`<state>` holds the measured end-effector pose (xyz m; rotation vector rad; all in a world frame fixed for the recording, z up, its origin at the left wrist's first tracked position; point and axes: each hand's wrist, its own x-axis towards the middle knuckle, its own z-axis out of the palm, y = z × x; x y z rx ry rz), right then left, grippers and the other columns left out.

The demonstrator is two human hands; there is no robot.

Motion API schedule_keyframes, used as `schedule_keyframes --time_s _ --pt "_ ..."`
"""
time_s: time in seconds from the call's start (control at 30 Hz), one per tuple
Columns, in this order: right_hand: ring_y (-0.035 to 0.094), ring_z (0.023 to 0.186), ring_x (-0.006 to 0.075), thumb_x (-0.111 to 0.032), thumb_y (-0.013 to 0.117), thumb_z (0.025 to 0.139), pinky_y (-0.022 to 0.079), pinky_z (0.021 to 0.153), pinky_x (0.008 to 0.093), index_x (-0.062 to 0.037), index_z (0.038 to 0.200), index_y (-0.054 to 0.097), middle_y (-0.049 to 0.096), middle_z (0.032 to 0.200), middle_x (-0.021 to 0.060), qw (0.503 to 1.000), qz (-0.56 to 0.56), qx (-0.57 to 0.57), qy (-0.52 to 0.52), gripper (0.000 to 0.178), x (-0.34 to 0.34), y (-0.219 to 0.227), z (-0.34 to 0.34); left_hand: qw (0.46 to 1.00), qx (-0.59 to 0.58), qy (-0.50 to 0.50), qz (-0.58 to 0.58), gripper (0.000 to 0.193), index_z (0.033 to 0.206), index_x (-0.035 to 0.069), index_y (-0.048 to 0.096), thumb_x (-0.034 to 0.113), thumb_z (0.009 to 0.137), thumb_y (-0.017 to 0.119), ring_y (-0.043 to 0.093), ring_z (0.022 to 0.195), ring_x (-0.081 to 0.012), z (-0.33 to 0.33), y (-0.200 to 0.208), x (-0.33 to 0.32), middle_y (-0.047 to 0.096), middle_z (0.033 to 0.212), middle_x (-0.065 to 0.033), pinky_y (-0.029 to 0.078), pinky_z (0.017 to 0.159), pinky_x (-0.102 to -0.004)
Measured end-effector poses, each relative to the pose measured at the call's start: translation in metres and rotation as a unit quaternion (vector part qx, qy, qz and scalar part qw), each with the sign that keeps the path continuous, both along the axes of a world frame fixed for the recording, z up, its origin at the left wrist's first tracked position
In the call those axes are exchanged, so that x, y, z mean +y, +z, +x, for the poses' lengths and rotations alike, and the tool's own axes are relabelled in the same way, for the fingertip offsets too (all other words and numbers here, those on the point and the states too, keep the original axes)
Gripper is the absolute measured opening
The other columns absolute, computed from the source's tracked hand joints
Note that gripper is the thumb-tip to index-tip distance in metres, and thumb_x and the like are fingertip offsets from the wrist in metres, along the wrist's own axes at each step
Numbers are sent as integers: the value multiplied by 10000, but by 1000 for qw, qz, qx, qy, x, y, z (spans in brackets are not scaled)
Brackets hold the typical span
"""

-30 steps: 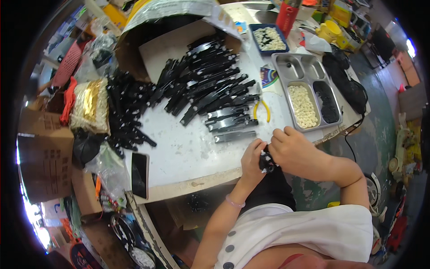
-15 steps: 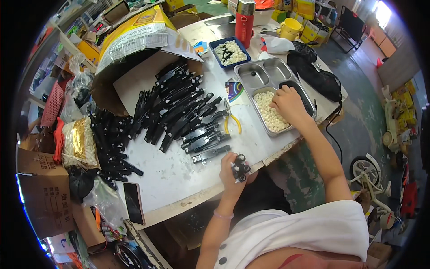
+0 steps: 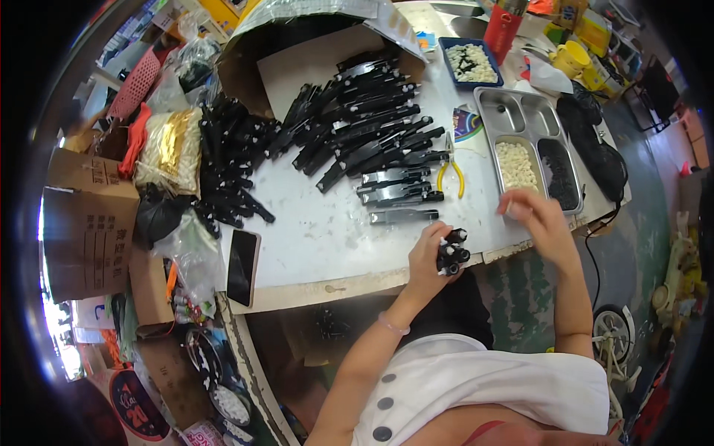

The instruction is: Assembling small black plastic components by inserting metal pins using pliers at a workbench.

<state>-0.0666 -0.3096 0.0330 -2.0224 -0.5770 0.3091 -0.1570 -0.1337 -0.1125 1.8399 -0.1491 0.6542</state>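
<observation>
My left hand (image 3: 427,256) is wrapped round a bundle of black plastic parts (image 3: 453,256) with white tips, just past the table's front edge. To its right, my right hand (image 3: 537,221) hovers near the close end of a divided metal tray (image 3: 492,119), fingers bent together; anything small between them is too blurred to name. The tray has small cream-white pieces (image 3: 515,165) in one compartment and small black pieces (image 3: 559,175) in the compartment beside it. Several similar black parts (image 3: 398,195) lie in a row beyond my left hand, near yellow-handled pliers (image 3: 459,178).
A large heap of black parts (image 3: 357,126) spills from an open carton (image 3: 245,56). A phone (image 3: 242,267) lies at the front left. A blue tray (image 3: 448,63) of white and black pieces, a red flask (image 3: 504,31) and a yellow mug (image 3: 571,56) stand farther back.
My right hand has come out of the black-piece compartment toward my left hand. The left hand still holds the bundle. The whole view has shifted, with the table now farther right.
</observation>
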Motion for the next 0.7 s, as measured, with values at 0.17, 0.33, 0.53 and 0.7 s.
schedule_keyframes --time_s 0.17,0.33,0.53,0.7 --pt "612 757 187 17 647 764 478 667 278 -1 885 648 648 821 85 991 39 -124 17 123 30 -12 -48 1000 -6 -9 -11 689 1183 49 477 34 559 770 593 906 -366 -1 -1 2 540 1108 -176 502 742 -372" --pt "584 694 224 -5 748 653 464 612 304 -10 815 663 611 753 84 971 52 -234 1 183 39 -36 -55 1000 -14 1 -9 684 1185 50 475 68 578 791 598 897 -364 1 -1 -1 544 1099 -174 503 734 -374" --pt "584 712 231 -11 741 648 466 616 310 -13 821 659 604 746 82 960 47 -275 22 191 38 -36 -48 1000 -25 3 7 682 1183 50 478 78 580 795 598 901 -367 2 1 0 546 1096 -176 503 738 -381" --pt "588 750 234 -35 690 671 476 642 308 -14 845 625 592 787 85 925 -78 -358 103 187 32 -14 -48 999 -32 0 15 687 1181 52 479 67 569 789 596 905 -371 3 0 0 545 1097 -177 502 743 -382"
